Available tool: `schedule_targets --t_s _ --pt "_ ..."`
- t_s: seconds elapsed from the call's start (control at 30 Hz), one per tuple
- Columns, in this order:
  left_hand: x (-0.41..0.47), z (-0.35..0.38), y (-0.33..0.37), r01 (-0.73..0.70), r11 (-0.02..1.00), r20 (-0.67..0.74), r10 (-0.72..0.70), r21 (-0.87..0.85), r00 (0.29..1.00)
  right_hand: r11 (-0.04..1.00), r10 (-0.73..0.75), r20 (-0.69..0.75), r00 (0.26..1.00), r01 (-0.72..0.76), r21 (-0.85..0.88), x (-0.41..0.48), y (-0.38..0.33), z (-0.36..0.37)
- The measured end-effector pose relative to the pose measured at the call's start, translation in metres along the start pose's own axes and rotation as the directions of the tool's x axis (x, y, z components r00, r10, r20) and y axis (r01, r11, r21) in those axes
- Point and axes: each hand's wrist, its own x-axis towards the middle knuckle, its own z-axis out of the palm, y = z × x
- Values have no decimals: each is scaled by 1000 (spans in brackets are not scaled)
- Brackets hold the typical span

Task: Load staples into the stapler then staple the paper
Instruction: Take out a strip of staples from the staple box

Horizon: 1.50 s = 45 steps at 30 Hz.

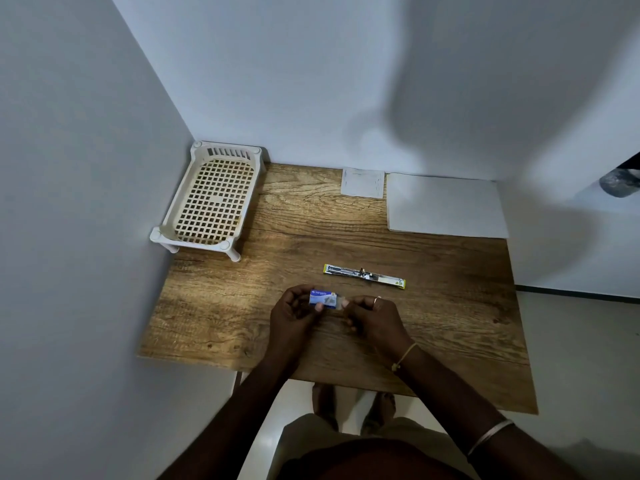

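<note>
Nearest, both hands pinch a small blue staple box (323, 298) just above the table (242, 323): left hand (294, 315) clamped on its left end, right hand (372, 318) at its open end. Just beyond, slightly right, the stapler (364, 276) lies opened flat, long axis left-right, nearer the right hand. Farther back-right rests the paper (446, 206).
</note>
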Motion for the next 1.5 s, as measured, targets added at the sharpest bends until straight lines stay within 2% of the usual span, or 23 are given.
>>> schedule_targets --t_s 0.07,0.13,0.23,0.33,0.43,0.7,0.9,1.1,1.2,1.33,1.5 --pt "-1 -5 -5 -50 981 26 46 187 999 995 0 -41 999 -4 -99 1 1 -1" --pt "-2 -10 -8 -99 904 39 91 415 995 972 -24 -71 997 6 -236 2 2 -2" --pt "3 -17 -10 -243 665 143 202 706 969 914 -46 -104 993 0 -405 2 3 -1" --pt "6 -21 -8 -297 473 222 210 830 952 866 -25 -108 994 -33 -499 3 5 4" --pt "8 -24 -7 -343 378 280 213 860 936 852 -4 -121 993 -60 -519 3 6 5" --pt "7 -19 0 -370 332 344 137 868 929 858 -103 -123 987 25 -514 -8 5 -1" --pt "14 -6 3 -515 275 512 87 812 854 885 -83 -39 996 56 -462 -26 15 6" --pt "24 -3 8 -571 337 596 37 748 802 925 -42 -35 999 26 -378 -25 18 13" --pt "25 -2 9 -577 348 602 43 739 797 934 -4 -57 998 -17 -357 -21 20 14" --pt "27 -1 11 -597 312 617 41 739 786 937 38 -74 997 -61 -343 -16 22 11" --pt "31 -1 14 -633 245 650 13 735 760 924 -18 -213 977 -65 -377 -10 27 8"
